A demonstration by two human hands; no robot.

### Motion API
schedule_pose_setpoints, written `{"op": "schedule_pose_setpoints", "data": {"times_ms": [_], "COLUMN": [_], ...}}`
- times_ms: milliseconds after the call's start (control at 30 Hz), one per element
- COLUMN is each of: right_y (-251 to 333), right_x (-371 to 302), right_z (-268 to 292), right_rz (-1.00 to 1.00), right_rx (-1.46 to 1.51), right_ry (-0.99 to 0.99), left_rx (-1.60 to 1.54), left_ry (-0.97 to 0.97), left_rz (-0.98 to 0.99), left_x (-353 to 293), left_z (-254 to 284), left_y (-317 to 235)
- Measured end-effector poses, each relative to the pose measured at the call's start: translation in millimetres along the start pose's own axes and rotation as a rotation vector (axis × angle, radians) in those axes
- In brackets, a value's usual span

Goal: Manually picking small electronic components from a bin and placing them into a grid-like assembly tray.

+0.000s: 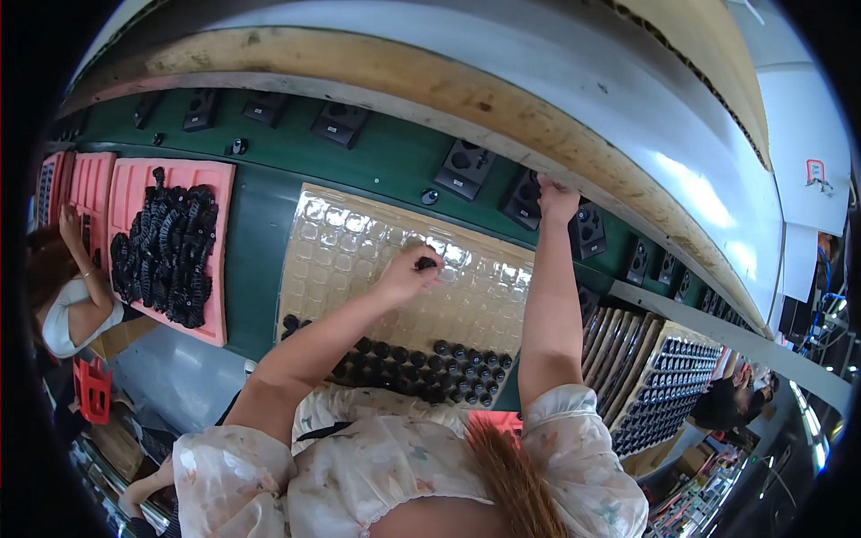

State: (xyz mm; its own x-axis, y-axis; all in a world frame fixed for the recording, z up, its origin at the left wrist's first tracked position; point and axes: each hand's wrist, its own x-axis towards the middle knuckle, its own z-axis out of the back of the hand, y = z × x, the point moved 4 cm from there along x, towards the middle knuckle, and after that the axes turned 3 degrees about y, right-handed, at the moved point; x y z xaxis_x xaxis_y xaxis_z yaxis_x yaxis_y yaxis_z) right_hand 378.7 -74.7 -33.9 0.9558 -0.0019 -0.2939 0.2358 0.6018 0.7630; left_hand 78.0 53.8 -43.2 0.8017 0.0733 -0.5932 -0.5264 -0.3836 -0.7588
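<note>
My left hand [405,274] is closed around a small round black part [425,264], above a clear plastic tray [359,242] of moulded pockets. Rows of similar black round parts [417,359] fill the tray's near side; most pockets farther away hold nothing. Stretched out to the far right, my right hand [559,199] has its fingers at the edge of a black box [523,199] on the green surface. The shelf edge comes close above these fingers, and their tips are partly hidden. Another black box [465,169] stands to its left, with a small black round part [430,195] nearby.
A pink tray [224,242] heaped with black parts [170,251] lies left. Several black boxes [341,122] line the green surface [386,175] beneath a shelf with a worn edge [404,81]. Stacked filled trays [659,377] stand right. Another person [76,287] works at far left.
</note>
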Motion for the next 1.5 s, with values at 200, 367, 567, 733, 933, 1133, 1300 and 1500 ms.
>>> {"op": "schedule_pose_setpoints", "data": {"times_ms": [200, 367, 567, 733, 933, 1133, 1300, 1500], "right_y": [-4, -24, -30, -29, 15, -11, -31, -2], "right_x": [-4, -11, -60, -37, -208, -268, -216, -117], "right_z": [-3, -9, -11, 18, 8, 27, 46, 34], "right_rz": [0.009, 0.321, 0.784, 0.567, 0.447, 0.665, 0.435, 0.26], "right_rx": [-0.134, -0.314, -0.885, -0.865, -0.241, -0.463, -0.151, 0.074], "right_ry": [-0.143, -0.336, -0.242, -0.047, 1.112, 1.117, 0.782, 0.432], "left_rx": [-0.038, -0.085, -0.443, -0.474, -0.419, -0.398, 1.043, 1.457], "left_ry": [-0.017, -0.023, 0.118, 0.251, 0.198, 0.047, -0.006, 0.187], "left_rz": [0.024, 0.096, 0.147, 0.195, 0.198, 0.192, -0.555, -0.574], "left_x": [-10, -16, -37, -55, -85, -87, -107, -110], "left_z": [-8, -19, -22, -22, -30, -65, -94, -110], "left_y": [4, 3, -16, -26, -9, 23, 50, 60]}}
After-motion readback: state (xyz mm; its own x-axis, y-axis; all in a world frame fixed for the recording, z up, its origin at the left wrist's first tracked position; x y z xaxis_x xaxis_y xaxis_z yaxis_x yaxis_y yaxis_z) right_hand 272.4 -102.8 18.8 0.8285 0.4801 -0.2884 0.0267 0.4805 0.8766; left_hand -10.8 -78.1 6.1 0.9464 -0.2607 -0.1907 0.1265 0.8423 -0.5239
